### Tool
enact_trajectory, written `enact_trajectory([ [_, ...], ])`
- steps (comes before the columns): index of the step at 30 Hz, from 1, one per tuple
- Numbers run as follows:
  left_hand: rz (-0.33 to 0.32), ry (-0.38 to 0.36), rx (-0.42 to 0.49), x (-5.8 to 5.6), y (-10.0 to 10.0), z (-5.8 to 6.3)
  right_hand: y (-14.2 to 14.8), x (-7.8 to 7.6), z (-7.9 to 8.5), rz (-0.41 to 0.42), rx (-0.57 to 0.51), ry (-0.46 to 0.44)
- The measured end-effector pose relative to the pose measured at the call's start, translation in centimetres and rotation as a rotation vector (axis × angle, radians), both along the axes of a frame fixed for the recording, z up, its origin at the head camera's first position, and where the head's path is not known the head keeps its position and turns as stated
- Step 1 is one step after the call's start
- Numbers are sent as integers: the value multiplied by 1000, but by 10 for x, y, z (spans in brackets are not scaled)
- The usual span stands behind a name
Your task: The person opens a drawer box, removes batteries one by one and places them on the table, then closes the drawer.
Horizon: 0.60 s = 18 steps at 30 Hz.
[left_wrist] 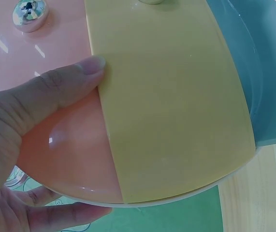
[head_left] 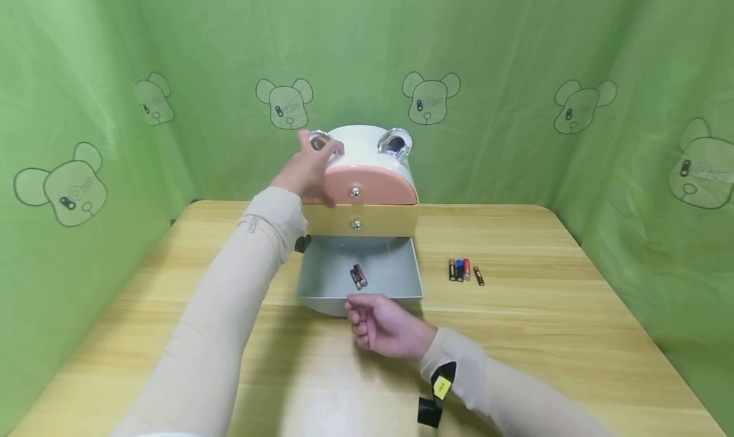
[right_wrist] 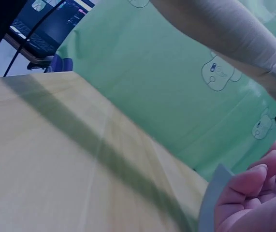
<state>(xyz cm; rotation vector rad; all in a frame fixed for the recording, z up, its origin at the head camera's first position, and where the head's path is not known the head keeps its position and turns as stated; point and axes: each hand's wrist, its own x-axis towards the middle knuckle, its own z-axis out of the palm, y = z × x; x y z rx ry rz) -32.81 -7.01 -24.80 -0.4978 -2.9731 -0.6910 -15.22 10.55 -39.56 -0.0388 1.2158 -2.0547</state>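
Note:
A small drawer cabinet [head_left: 361, 144] with a white rounded top and two silver ear-like rings stands on the table. Its pink drawer [left_wrist: 65, 154] and yellow drawer [left_wrist: 176, 111] are closed, each with a silver knob. The grey-blue bottom drawer [head_left: 321, 278] is pulled out, with two batteries [head_left: 358, 276] lying inside. My left hand [head_left: 306, 169] grips the cabinet's left side, thumb across the front and fingers round the outside. At the middle of the bottom drawer's front, my right hand [head_left: 387, 325] has curled fingers and seems to pinch its knob, which the hand hides.
Several loose batteries [head_left: 460, 270] lie on the wooden table [head_left: 516, 335] right of the drawer. Green curtains [head_left: 355, 42] with bear-head prints surround the table. A black strap [head_left: 438, 392] hangs from the right wrist. A laptop [right_wrist: 46, 29] shows beyond the table.

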Motion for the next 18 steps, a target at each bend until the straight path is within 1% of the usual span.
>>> enact_trajectory([
  [4,-2,9,-1,1,-1,1,0,-5,9,15,-32,27],
  [9,-6,20,5,2,-1,3,1,-15,21,-19,-55,22],
  [11,-3,13,4,2,-1,3,2,-19,25,-34,-58,24],
  [18,7,10,8,1,0,-1,8,-31,32,-77,-48,71],
])
